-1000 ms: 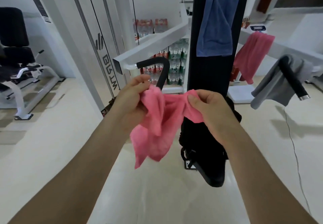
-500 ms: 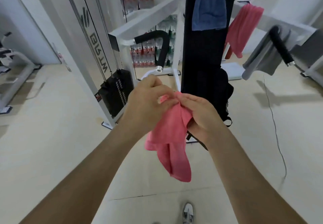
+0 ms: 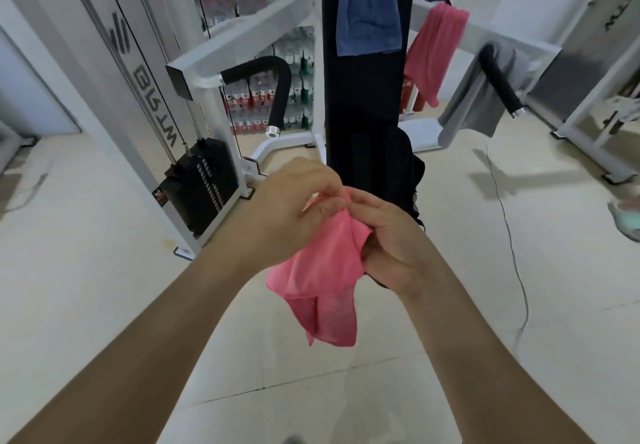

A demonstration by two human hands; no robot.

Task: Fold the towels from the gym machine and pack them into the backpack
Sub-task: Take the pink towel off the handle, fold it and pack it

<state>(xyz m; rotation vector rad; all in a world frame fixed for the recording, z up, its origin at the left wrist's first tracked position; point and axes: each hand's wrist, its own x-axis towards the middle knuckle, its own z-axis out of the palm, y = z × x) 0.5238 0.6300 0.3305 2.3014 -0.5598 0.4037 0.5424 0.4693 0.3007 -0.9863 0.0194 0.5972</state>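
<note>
Folding is in hand: at the frame's centre the left hand (image 3: pixel 298 211) and right hand (image 3: pixel 388 239) meet, both pinching the top edge of a pink towel (image 3: pixel 322 277) that hangs doubled below them — the fold looks loose and uneven, though blur hides the edges. Next it needs another halving, then a carry to the black backpack (image 3: pixel 388 163) just above the hands, seemingly on the machine's seat. The blue towel (image 3: pixel 369 7), second pink towel (image 3: pixel 433 52) and grey towel (image 3: pixel 474 104) wait upper right.
</note>
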